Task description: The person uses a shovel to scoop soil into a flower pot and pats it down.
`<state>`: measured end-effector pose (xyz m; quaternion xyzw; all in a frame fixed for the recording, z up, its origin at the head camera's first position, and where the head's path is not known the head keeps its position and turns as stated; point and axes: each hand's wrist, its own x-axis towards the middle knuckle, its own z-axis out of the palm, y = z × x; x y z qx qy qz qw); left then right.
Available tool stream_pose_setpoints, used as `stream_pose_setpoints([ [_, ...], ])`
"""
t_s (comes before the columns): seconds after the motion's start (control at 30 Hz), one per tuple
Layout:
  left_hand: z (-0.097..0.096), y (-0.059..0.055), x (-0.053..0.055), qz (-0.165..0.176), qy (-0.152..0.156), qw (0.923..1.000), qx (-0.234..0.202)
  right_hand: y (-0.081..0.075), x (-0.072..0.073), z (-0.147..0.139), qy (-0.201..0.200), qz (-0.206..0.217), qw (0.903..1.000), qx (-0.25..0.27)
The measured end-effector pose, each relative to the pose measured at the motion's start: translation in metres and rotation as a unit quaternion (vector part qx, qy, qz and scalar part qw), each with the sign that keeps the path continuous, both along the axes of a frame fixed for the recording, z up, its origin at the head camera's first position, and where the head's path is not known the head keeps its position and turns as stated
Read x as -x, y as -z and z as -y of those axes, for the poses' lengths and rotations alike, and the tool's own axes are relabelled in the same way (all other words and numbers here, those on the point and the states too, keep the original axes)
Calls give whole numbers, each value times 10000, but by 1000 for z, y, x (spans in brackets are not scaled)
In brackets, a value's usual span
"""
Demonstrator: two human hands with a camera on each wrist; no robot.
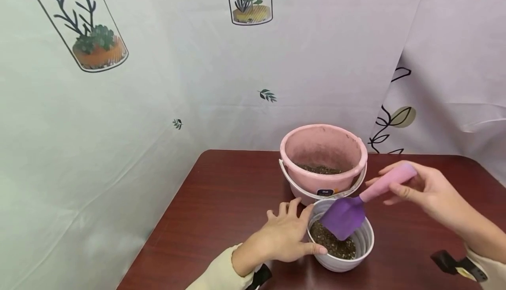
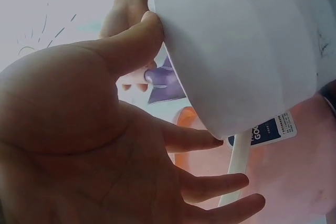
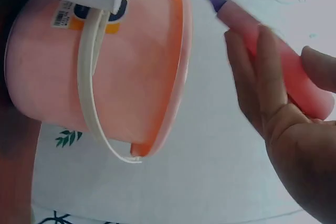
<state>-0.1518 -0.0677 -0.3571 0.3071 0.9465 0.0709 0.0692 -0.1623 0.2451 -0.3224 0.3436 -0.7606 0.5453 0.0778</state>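
In the head view a white pot (image 1: 340, 264) holds dark soil (image 1: 334, 242) in its bottom. My left hand (image 1: 282, 237) steadies the pot from its left side, fingers spread and straight. In the left wrist view the thumb (image 2: 139, 43) and the index fingertip lie right at the rim of the white pot (image 2: 236, 45). My right hand (image 1: 435, 193) holds a small trowel by its pink handle (image 1: 389, 182), between thumb and fingers. The trowel's purple blade (image 1: 345, 217) tilts down inside the pot, over the soil.
Just behind the pot stands a pink bucket (image 1: 302, 182) with a white handle and soil inside. Both stand on a dark red-brown table (image 1: 221, 206). A pale printed cloth (image 1: 213, 70) hangs behind the table and along its left side.
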Motion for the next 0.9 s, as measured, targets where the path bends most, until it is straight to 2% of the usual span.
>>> stream_pose_setpoints([
  [0.07, 0, -1, 0, -30, 17, 10000, 24, -1, 6, -6, -114, 365, 9984, 411],
  [0.13, 0, -2, 1, -10, 28, 10000, 29, -2, 14, -11, -472, 767, 9903, 1055],
  [0.17, 1, -3, 2, 4, 42, 10000, 34, -2, 18, -13, -744, 937, 9817, 1485],
  [0.23, 3, -6, 3, 56, 43, 10000, 2, -5, 25, -16, -1278, 1219, 9578, 2269],
  [0.3, 6, -9, 5, 98, -30, 9999, -132, -11, 34, -17, -1780, 1305, 9377, 2685],
  [0.33, 8, -12, 7, 67, -96, 9997, -215, -15, 38, -16, -1889, 1303, 9315, 2824],
  [0.4, 13, -18, 10, 9, -286, 9984, -494, -24, 46, -13, -1951, 1353, 9244, 2984],
  [0.47, 19, -25, 13, -96, -498, 9952, -843, -32, 55, -9, -1841, 1344, 9292, 2910],
  [0.53, 24, -32, 18, -141, -663, 9899, -1243, -38, 64, -3, -1586, 1457, 9308, 2955],
  [0.6, 28, -38, 24, -126, -774, 9815, -1748, -41, 73, 4, -1096, 1495, 9416, 2812],
  [0.67, 27, -43, 33, -92, -925, 9696, -2262, -41, 83, 12, -506, 1450, 9539, 2577],
  [0.7, 27, -45, 38, -88, -1013, 9627, -2507, -41, 88, 16, -206, 1465, 9571, 2491],
  [0.73, 25, -46, 45, -93, -1081, 9560, -2726, -40, 92, 21, 216, 1434, 9616, 2329],
  [0.8, 22, -46, 57, -109, -1242, 9448, -3030, -37, 100, 29, 798, 1385, 9675, 1959],
  [0.9, 20, -42, 75, -16, -1258, 9355, -3301, -33, 109, 42, 1627, 1376, 9678, 1343],
])
